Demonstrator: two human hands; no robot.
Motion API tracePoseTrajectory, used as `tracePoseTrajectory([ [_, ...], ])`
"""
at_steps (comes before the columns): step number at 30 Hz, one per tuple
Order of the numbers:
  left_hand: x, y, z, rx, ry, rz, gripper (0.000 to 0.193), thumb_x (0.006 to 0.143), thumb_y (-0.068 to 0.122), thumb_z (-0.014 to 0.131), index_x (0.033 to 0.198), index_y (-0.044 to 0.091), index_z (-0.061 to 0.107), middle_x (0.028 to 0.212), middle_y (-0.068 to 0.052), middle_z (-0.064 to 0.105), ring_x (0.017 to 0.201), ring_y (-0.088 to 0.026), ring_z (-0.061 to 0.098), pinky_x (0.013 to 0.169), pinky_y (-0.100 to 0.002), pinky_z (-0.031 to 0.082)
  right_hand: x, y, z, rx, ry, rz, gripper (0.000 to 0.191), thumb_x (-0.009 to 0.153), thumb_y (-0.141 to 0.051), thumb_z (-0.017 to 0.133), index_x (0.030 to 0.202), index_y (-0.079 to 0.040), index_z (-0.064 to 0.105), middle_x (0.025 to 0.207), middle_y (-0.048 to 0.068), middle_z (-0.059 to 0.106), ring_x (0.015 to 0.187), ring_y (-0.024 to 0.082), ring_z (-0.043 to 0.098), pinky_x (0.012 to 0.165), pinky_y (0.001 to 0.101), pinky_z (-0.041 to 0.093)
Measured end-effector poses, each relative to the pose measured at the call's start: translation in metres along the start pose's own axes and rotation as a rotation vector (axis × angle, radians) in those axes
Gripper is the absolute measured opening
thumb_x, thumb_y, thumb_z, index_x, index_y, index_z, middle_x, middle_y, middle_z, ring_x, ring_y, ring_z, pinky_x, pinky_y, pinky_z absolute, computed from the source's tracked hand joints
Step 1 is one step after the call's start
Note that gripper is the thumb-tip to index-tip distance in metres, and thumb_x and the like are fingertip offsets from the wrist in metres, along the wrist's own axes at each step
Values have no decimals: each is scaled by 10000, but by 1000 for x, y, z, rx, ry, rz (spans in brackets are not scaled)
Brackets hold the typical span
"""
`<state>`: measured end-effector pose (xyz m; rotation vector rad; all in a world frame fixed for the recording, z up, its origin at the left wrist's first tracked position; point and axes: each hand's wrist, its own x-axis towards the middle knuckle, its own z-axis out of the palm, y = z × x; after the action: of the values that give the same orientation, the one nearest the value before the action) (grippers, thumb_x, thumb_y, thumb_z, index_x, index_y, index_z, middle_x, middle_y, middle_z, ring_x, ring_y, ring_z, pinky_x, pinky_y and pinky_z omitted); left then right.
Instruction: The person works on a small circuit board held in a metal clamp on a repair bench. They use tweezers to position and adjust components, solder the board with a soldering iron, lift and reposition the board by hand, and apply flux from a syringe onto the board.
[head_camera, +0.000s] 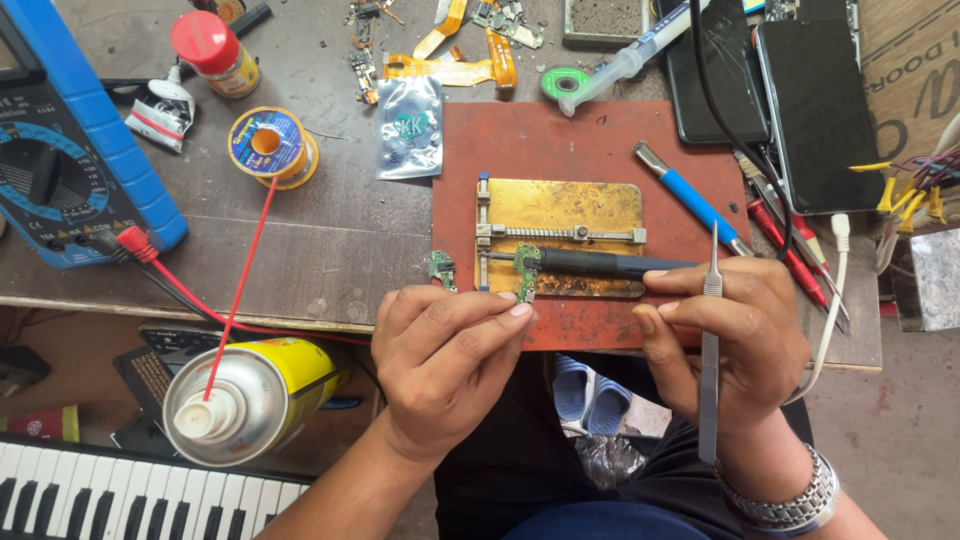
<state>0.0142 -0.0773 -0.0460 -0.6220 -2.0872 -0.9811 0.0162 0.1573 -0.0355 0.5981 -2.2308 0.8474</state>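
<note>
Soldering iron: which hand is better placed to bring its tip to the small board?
Right. The right hand already grips the soldering iron, tip beside the small board; the left hand only pinches that board.

bright even daylight, soft shadows (slight wide-angle bending at edges).

Both forearms are bare, with no sleeves reaching them. The right wrist carries a silver metal watch band (790, 500) of linked segments. Dark clothing (530, 470) covers the lap and legs. The left hand (445, 375) and right hand (740, 345) wear no gloves.
</note>
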Motion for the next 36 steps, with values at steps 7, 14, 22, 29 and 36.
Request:
tracePoseTrajectory([
  [7,1,-9,2,10,1,-23,253,834,82,887,1025,159,741,1009,39,711,869,-184,621,788,-350,454,1,6,2,11,-11,-4,272,887,-67,830,990,-91,580,1015,95,733,902,213,638,812,308,472],
  [14,1,-13,3,15,-9,-33,255,840,91,888,1033,166,739,1006,44,715,876,-177,621,786,-348,440,1,8,5,14,-3,-4,268,888,-66,827,988,-89,580,1011,96,734,914,214,644,818,307,476],
  [22,1,-13,4,13,-2,-47,262,839,99,896,1033,171,736,1008,49,717,884,-172,627,784,-346,435,0,9,6,10,1,-5,274,892,-60,832,992,-90,579,1013,96,736,909,207,649,821,301,472],
  [29,1,-13,5,22,-4,-51,260,834,94,897,1026,164,736,1002,45,715,887,-183,631,788,-356,439,0,10,5,23,3,0,284,879,-63,836,988,-89,576,1004,97,733,901,205,647,817,300,471],
  [36,-1,-15,6,-26,40,-90,237,855,63,881,1020,144,732,1022,12,716,899,-192,639,804,-340,484,-1,12,6,14,8,-1,277,891,-66,836,995,-91,580,1017,99,735,910,208,647,821,300,475],
])
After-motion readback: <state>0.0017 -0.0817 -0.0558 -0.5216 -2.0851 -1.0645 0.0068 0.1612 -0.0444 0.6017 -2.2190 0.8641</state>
